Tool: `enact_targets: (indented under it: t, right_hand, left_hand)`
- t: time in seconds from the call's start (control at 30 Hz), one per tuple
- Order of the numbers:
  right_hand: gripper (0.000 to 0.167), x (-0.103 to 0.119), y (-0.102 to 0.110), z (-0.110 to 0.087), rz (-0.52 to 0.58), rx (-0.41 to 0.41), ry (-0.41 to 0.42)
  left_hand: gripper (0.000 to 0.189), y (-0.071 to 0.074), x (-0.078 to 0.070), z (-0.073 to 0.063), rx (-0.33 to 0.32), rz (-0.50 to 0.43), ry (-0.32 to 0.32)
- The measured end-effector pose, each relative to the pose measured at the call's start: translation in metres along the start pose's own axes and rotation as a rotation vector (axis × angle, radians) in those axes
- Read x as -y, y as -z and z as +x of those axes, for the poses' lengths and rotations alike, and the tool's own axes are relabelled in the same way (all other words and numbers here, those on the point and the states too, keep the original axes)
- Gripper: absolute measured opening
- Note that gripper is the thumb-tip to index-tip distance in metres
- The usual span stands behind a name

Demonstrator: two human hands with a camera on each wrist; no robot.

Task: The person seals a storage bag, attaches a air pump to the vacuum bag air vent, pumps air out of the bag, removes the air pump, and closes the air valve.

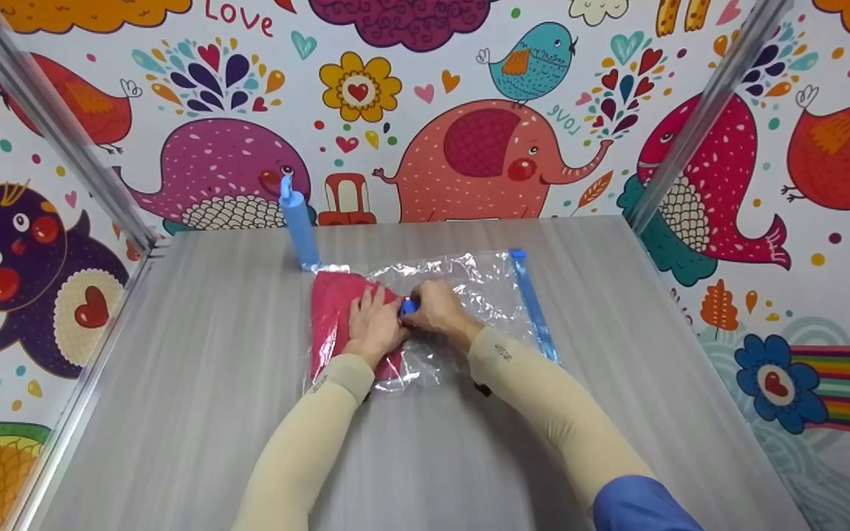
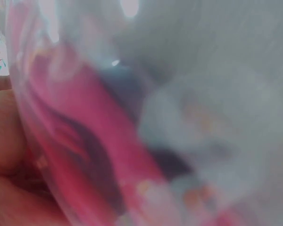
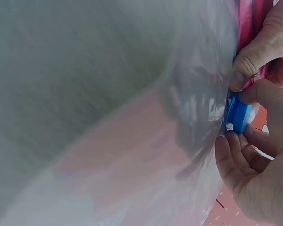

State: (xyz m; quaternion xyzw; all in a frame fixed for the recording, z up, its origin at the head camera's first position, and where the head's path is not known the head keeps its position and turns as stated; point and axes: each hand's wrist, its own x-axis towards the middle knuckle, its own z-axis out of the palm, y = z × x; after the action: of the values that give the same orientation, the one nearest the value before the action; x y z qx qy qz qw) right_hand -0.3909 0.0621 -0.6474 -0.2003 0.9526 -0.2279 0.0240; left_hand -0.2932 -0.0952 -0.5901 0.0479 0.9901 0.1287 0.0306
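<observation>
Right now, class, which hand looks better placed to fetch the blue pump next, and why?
Probably the left hand: it is nearer the blue pump and rests on the clear bag over the pink cloth, while the right hand is busy pinching the blue cap.

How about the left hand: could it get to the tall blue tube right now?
Probably yes: the tall blue tube stands near the clear bag's far left corner, and nothing tall seems in between. The left hand would just leave the bag first.
</observation>
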Motion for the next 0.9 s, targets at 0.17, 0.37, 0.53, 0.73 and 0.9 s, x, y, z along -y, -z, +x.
enact_targets:
  t: [0.17,0.37,0.53,0.73,0.9]
  right_hand:
    - [0.04,-0.002,-0.001,0.001,0.01,-0.014,0.007]
    - [0.039,0.006,0.011,-0.007,0.06,-0.017,0.004]
    - [0.034,0.007,0.02,-0.011,0.053,-0.039,0.043]
    - [0.038,0.011,0.03,-0.016,0.061,-0.039,0.013]
    - [0.041,-0.003,0.021,-0.009,0.09,-0.034,0.006]
  left_hand:
    - [0.07,0.0,0.0,0.0,0.001,0.005,0.002]
    - [0.072,-0.002,0.001,0.001,0.004,-0.005,-0.001]
    - [0.073,-0.005,0.004,0.005,0.018,-0.019,-0.004]
    - [0.072,-0.008,0.007,0.008,0.01,-0.023,-0.013]
    - [0.073,-0.009,0.007,0.008,0.014,-0.021,-0.016]
